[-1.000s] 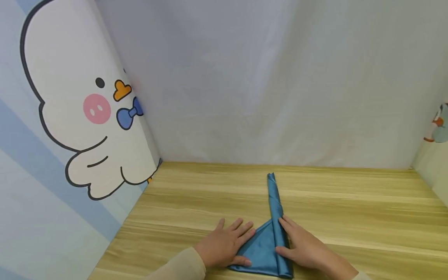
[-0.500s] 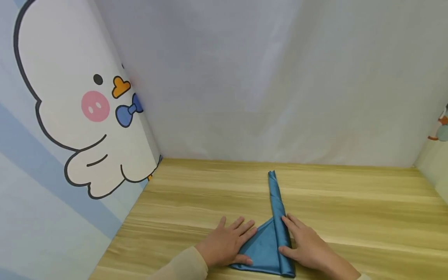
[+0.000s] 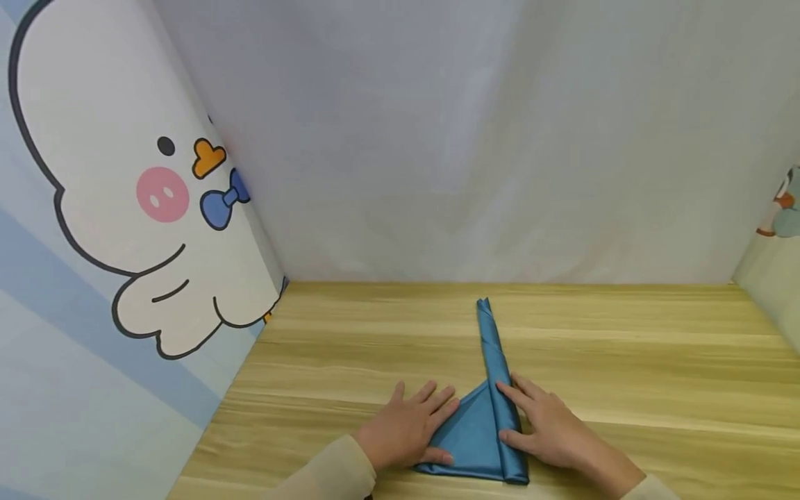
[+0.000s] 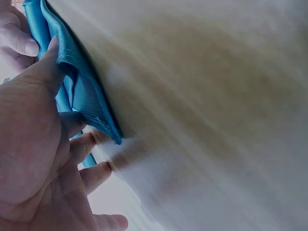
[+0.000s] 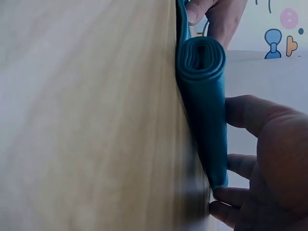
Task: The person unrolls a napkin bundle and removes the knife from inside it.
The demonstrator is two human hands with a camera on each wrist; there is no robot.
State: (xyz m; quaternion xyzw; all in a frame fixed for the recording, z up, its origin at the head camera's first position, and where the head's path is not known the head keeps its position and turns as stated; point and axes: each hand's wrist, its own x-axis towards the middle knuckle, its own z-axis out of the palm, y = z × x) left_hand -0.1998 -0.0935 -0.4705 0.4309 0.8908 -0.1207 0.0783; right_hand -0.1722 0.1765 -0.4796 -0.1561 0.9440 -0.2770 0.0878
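A blue satin cloth (image 3: 470, 437) lies on the table, partly rolled. Its flat part is a triangle on the left, while the long roll (image 3: 494, 361) runs along the right side and narrows toward the back. My left hand (image 3: 406, 427) rests on the left edge of the flat part with fingers spread. With thumb and fingertips, my right hand (image 3: 550, 427) touches the thick near stretch of the roll. In the right wrist view, the roll's near end (image 5: 201, 58) shows coiled layers. The left wrist view shows a loose corner (image 4: 91, 96) of the cloth beside my left thumb.
The wood-grain table (image 3: 625, 347) extends to a pale curtain (image 3: 437, 139) at the back. On the left stands a panel with a cartoon bird (image 3: 119, 208). Part of another cartoon figure (image 3: 784, 208) shows at the far right.
The camera view has shifted slightly. My right fingertips have moved a little farther over the top of the roll, and my left hand keeps its place on the flat part.
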